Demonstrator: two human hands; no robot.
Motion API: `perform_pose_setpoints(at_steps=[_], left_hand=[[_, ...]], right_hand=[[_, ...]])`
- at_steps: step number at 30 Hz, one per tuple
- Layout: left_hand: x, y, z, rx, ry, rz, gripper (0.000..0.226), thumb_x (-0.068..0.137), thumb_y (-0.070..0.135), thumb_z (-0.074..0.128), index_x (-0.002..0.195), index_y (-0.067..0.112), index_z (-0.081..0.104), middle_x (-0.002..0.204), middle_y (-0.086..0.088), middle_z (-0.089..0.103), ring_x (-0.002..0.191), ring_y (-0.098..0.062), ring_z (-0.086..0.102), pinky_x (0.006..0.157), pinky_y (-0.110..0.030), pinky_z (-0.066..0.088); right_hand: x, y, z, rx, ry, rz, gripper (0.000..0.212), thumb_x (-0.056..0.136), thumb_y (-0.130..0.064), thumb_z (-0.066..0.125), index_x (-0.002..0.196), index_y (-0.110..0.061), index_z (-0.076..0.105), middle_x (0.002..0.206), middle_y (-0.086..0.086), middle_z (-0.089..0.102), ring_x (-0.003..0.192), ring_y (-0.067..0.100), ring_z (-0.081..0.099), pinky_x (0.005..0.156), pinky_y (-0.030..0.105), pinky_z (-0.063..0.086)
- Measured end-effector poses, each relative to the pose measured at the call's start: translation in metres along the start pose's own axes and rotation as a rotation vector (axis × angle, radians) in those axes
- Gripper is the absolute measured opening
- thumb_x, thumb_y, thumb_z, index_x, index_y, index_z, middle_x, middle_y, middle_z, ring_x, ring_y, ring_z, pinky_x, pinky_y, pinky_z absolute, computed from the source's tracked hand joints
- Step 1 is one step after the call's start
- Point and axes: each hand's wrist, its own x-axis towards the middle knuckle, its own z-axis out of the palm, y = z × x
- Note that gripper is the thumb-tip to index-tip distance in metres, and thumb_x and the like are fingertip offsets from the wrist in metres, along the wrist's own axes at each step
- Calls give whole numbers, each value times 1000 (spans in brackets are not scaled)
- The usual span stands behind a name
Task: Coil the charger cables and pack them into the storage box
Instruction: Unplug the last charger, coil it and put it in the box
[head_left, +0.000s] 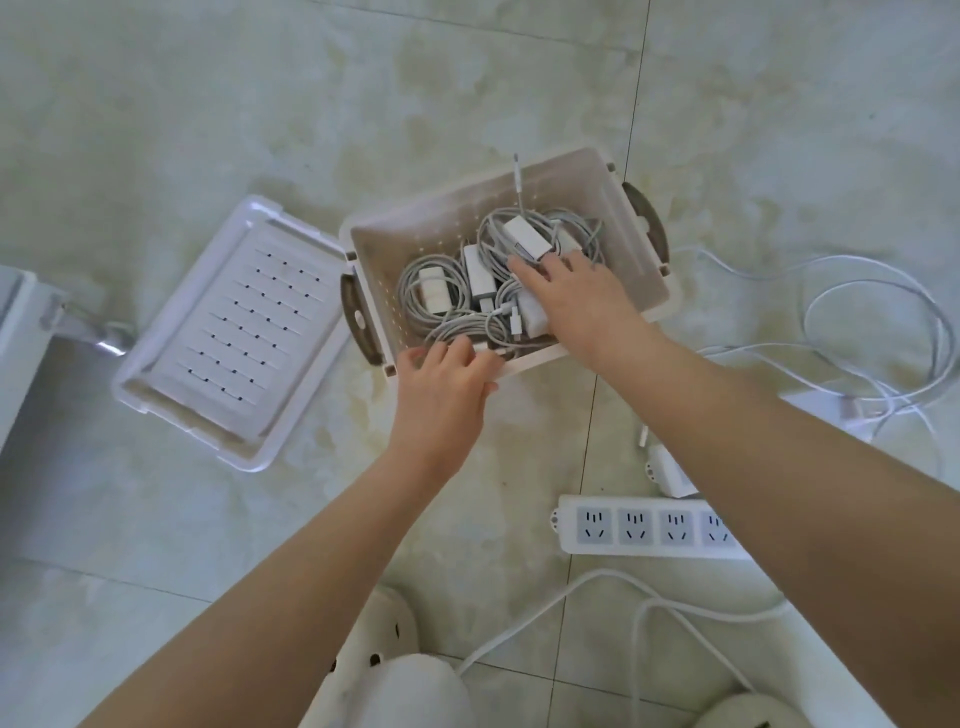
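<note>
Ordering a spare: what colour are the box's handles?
Grey-brown handles, on a white box; the head view shows them best.

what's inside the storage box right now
Coiled grey cables with white adapters lie in the storage box. The right hand covers one bundle, and the floor under the coils is hidden.

Bright, even, diffuse light; low contrast; slightly soft picture.
Source unseen. Faint soft-edged shadows on floor beside storage box and lid. Whites washed pale, a greenish cast overall. Wide-angle stretching toward edges. Fine detail smeared, most in the lower corners.
</note>
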Motion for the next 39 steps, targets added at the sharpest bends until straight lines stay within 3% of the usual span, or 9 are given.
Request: perform_pose_setpoints(at_steps=[6,8,10,17,20,23,27,36,39], left_hand=[[0,9,0,28,-14,-44,20,72,7,77,88,14,68,80,-5,60,75,-29,60,78,-46,43],[-1,10,1,70,-5,-32,25,72,3,77,92,12,66,83,-7,60,77,-31,59,81,-50,43],[-4,16,4,122,40,36,35,71,-2,76,100,11,62,88,-9,59,80,-32,57,85,-50,42],[3,96,37,88,19,500,32,61,3,75,89,15,66,87,-4,61,76,-25,58,86,-42,45],[6,133,61,108,-229,548,41,49,20,86,86,18,69,84,0,62,73,-21,60,77,-34,50],[10,153,75,130,-374,512,48,55,39,85,94,19,67,91,1,62,80,-20,60,77,-33,48],[8,164,88,107,-545,439,53,93,40,51,137,16,36,136,-3,40,120,-24,41,101,-39,28],[13,169,102,28,-518,275,60,92,32,53,143,15,26,139,-3,37,125,-23,38,101,-36,28],[15,168,102,-22,-538,198,52,91,28,56,137,14,36,135,-1,40,121,-23,39,98,-34,30]], right_hand=[[-40,11,4,352,104,107,62,94,-13,48,147,-6,17,145,15,30,131,30,32,104,36,33],[-80,20,21,273,201,68,45,86,-2,48,131,-1,43,126,14,50,112,29,52,84,35,50],[-122,37,32,216,215,42,35,73,5,45,104,-4,60,100,11,59,85,29,61,56,32,46],[-167,120,53,-378,-411,77,45,82,1,47,125,-5,41,128,10,42,118,25,42,94,31,37],[-161,135,72,-631,-488,48,44,78,1,48,121,-3,47,118,10,52,108,25,52,76,31,42],[-156,139,70,-693,-438,106,34,79,-13,61,112,-8,56,105,1,60,94,15,59,50,24,35],[-154,144,74,-572,-487,25,37,86,0,49,123,-5,44,120,6,51,110,20,53,81,24,42],[-114,89,62,-437,-481,-67,31,90,-9,48,121,-12,51,107,3,53,115,20,49,86,28,38],[-105,76,68,-610,-532,-106,13,88,-14,45,94,-16,56,103,-3,54,107,16,52,76,28,34]])
